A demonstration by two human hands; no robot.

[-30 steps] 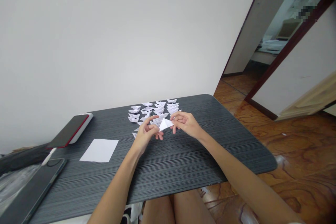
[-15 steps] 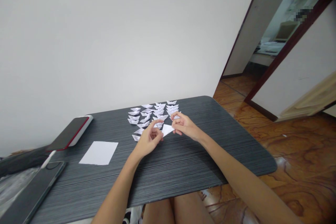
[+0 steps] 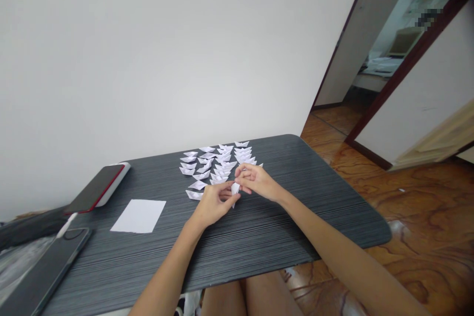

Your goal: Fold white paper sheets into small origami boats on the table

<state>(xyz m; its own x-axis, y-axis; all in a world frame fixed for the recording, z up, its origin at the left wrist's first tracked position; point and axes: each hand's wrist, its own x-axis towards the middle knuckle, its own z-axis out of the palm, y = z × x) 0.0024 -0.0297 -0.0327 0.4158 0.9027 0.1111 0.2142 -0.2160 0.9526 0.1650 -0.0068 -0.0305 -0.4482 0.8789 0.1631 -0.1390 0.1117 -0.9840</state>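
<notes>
A small piece of folded white paper [image 3: 235, 188] is held between my two hands above the dark table. My left hand [image 3: 219, 202] grips it from the left with thumb and fingers closed. From the right, my right hand [image 3: 255, 181] pinches its upper edge. The fingers hide much of the folded paper. Just beyond my hands stand several white paper boats [image 3: 222, 158] in loose rows, some of them partly covered by my fingers. Left of my left arm a flat white paper sheet [image 3: 138, 216] lies on the table.
The dark wood-grain table [image 3: 296, 217] has rounded right corners and meets a white wall behind. At the left lie a dark red-edged device [image 3: 97, 188] and a phone [image 3: 48, 271] with a white cable plug [image 3: 67, 224]. A doorway opens at the right.
The folded paper, a wider flat shape before, now appears narrow and turned upright between my fingers. My left hand has shifted slightly right and down, its thumb now stretched toward my right hand.
</notes>
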